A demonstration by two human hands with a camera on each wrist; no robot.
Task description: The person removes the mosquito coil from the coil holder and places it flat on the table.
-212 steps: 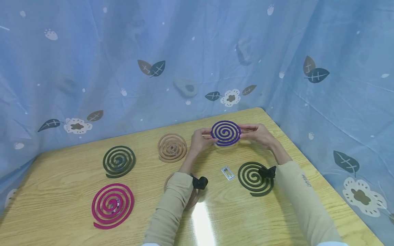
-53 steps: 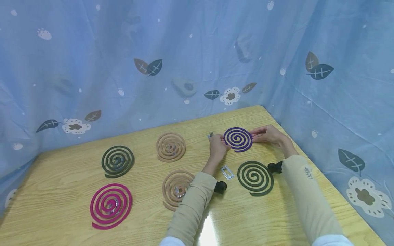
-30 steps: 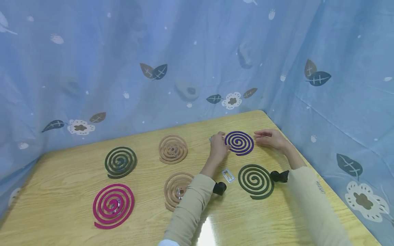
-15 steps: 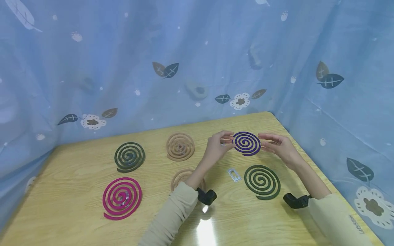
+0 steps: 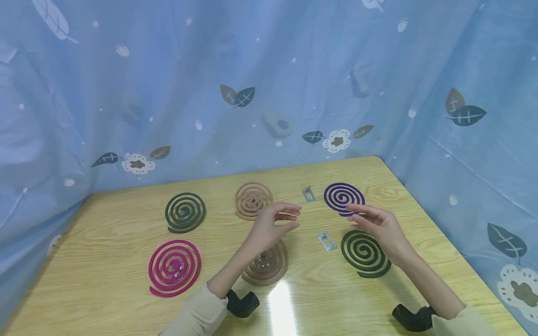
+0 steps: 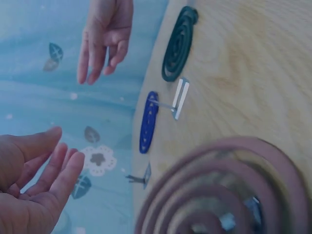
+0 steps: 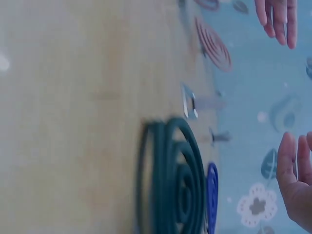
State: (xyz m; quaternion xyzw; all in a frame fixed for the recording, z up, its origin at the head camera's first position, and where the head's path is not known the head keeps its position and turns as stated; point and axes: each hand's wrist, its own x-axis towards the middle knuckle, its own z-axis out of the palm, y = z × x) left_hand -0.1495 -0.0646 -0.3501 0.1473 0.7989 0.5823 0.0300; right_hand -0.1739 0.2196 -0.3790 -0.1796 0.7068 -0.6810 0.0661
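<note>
A purple mosquito coil lies at the far right of the table, its near edge partly covered by my right hand in the head view. That hand hovers with fingers extended and loosely bent, holding nothing. Over the tan coils hangs my left hand, thumb and fingers apart with nothing between them. Between the hands is a flat metal coil stand; a second stand, its prong bent up, sits left of the purple coil. Near the right hand lies a dark green coil. Both hands appear free in the left wrist view.
A tan coil lies at the back and another tan coil before it, partly behind the left forearm. Farther left are a dark green coil and a magenta coil. A blue patterned curtain closes off the back and right.
Both hands held the purple coil, moved it right and set it down, exposing the far stand. They have since let go and drawn back towards the person. The head view has shifted slightly.
</note>
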